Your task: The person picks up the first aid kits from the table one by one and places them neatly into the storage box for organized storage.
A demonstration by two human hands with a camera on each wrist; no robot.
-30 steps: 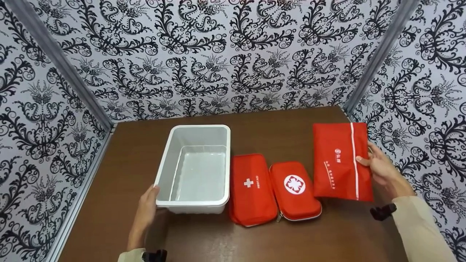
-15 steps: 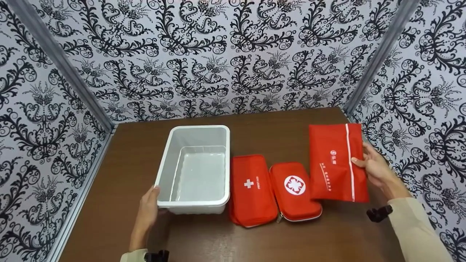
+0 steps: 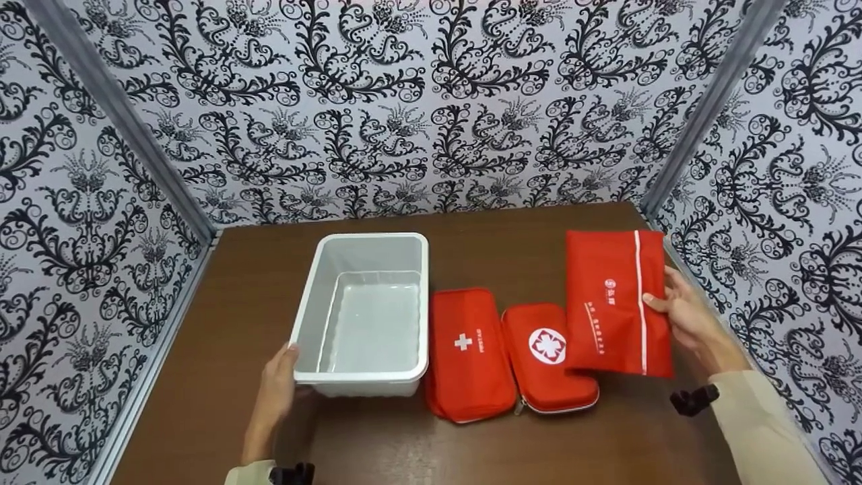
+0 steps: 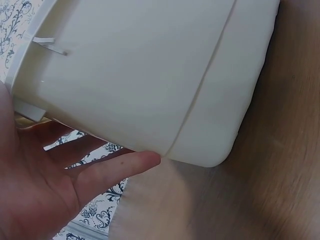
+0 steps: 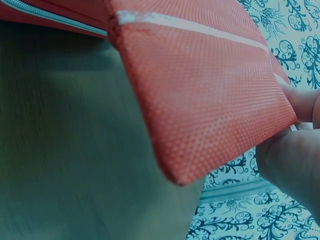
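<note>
A white plastic bin (image 3: 361, 376), its inside bare, stands on the table left of centre. My left hand (image 3: 276, 380) grips the rim at its near left corner, thumb on top. In the left wrist view, the fingers (image 4: 120, 170) of that hand reach below the rim along the outer wall. At the right, my right hand (image 3: 687, 316) pinches the edge of a flat red pouch (image 3: 616, 303) with a white stripe, thumb on its front. The raised pouch covers part of a red zipped first aid case (image 3: 539, 323) with a round white emblem.
Between the bin and that case lies another red first aid pouch (image 3: 471, 377) with a white cross. Patterned walls (image 3: 431, 135) enclose the brown table (image 3: 377, 438) at the back and both sides.
The striped pouch and my right hand have moved a little to the left, so the pouch now overlaps the zipped case. My left hand keeps its grip on the bin.
</note>
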